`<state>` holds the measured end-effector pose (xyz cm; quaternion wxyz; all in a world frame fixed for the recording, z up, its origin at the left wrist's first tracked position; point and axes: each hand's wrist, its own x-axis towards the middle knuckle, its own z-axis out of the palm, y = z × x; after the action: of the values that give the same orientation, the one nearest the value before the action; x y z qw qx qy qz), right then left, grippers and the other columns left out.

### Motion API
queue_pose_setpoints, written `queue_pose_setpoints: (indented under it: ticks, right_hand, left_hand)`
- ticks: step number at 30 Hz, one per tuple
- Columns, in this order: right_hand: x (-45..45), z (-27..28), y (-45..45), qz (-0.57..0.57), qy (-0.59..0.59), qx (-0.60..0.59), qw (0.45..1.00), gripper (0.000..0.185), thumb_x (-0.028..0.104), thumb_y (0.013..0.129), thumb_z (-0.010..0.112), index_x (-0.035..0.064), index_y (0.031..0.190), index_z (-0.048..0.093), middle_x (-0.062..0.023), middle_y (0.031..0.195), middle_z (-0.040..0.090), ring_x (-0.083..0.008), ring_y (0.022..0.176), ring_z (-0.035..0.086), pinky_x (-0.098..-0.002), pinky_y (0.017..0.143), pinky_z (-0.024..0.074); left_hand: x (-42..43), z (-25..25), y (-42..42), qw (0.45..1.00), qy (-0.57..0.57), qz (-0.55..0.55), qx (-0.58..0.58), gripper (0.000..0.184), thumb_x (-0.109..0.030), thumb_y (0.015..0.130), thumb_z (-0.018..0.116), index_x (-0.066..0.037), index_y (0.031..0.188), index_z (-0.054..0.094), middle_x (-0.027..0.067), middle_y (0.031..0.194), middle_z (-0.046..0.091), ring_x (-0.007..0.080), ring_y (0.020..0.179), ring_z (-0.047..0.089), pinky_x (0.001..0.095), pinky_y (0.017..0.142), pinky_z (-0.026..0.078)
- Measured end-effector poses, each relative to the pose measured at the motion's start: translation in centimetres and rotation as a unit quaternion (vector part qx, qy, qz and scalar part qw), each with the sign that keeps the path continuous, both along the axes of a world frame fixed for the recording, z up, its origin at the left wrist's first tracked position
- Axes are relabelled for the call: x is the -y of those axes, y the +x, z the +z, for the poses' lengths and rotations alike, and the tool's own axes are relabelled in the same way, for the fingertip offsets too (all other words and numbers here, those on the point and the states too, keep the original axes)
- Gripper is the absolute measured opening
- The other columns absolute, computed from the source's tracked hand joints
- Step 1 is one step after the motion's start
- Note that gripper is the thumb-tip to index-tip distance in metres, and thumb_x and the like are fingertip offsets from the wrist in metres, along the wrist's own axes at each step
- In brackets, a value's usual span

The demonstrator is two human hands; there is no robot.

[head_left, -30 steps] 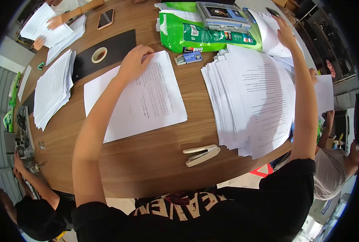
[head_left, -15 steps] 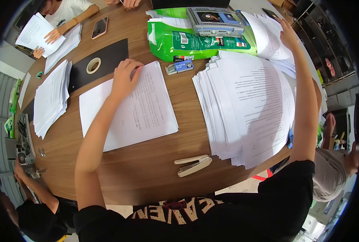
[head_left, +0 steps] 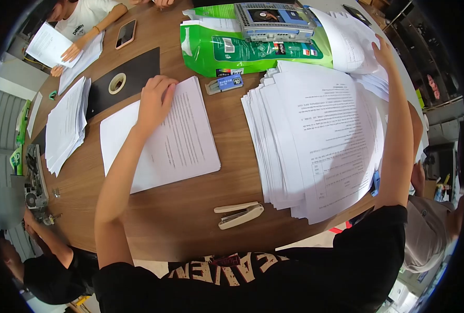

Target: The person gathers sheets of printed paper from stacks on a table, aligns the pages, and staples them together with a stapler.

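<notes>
My left hand (head_left: 158, 100) rests on a neat stack of printed sheets (head_left: 190, 141) left of centre, fingers together and slightly bent over the top page. At the upper right my right hand (head_left: 384, 56) is at the edge of curled white sheets (head_left: 346, 44), with thumb and fingers apart. Below that arm lies a large fanned pile of printed papers (head_left: 320, 135); its top page has text and a small table. A cream stapler (head_left: 239, 215) lies between the two piles near the front edge. A small blue box (head_left: 225, 83) sits behind them.
A green plastic package (head_left: 206, 49) carries a metal drive unit (head_left: 273, 22). A tape roll (head_left: 117, 83) lies on a black sheet. Left are another paper stack (head_left: 67, 125), a phone (head_left: 126, 34) and a person holding papers (head_left: 49, 44). People sit at both sides.
The top pages of both stacks now show different print. My right hand is slightly farther right and lower; my left hand remains on its stack. The whole view has shifted a little.
</notes>
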<state>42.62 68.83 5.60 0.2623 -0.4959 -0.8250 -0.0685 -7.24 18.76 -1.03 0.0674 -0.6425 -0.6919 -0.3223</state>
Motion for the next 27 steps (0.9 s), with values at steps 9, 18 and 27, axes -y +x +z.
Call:
queue_pose_setpoints:
  ticks: [9, 18, 27]
  right_hand:
    - [-2.1, -1.8, 1.4, -0.110, -0.042, -0.022, 0.993, 0.056, 0.049, 0.089, 0.056, 0.0163, 0.135, 0.049, -0.0287, 0.126, 0.053, -0.0422, 0.121, 0.049, -0.0450, 0.102, 0.0394]
    - [-0.5, 2.6, 1.6, 0.004, 0.138, -0.037, 0.990, 0.052, 0.045, 0.090, 0.058, 0.0161, 0.133, 0.050, -0.0205, 0.130, 0.053, -0.0369, 0.124, 0.047, -0.0426, 0.104, 0.0374]
    - [0.1, 1.4, 2.9, -0.006, 0.119, -0.019, 0.993, 0.054, 0.035, 0.087, 0.064, 0.0141, 0.134, 0.049, -0.0159, 0.132, 0.054, -0.0366, 0.125, 0.045, -0.0429, 0.105, 0.0358]
  left_hand:
    - [0.1, 0.3, 0.3, 1.000, 0.000, -0.028, -0.003, 0.009, -0.010, 0.089, 0.058, -0.005, 0.095, 0.061, 0.0077, 0.095, 0.060, 0.0270, 0.092, 0.055, 0.0373, 0.083, 0.041]
    - [4.5, 3.8, -0.6, 0.978, 0.197, -0.035, -0.065, 0.006, 0.000, 0.084, 0.057, -0.003, 0.088, 0.055, 0.0129, 0.079, 0.059, 0.0286, 0.069, 0.055, 0.0354, 0.063, 0.044]
    - [6.7, 20.4, -3.3, 0.831, 0.330, 0.044, -0.445, 0.015, -0.007, 0.080, 0.070, -0.011, 0.094, 0.064, 0.0029, 0.077, 0.064, 0.0211, 0.068, 0.057, 0.0324, 0.064, 0.041]
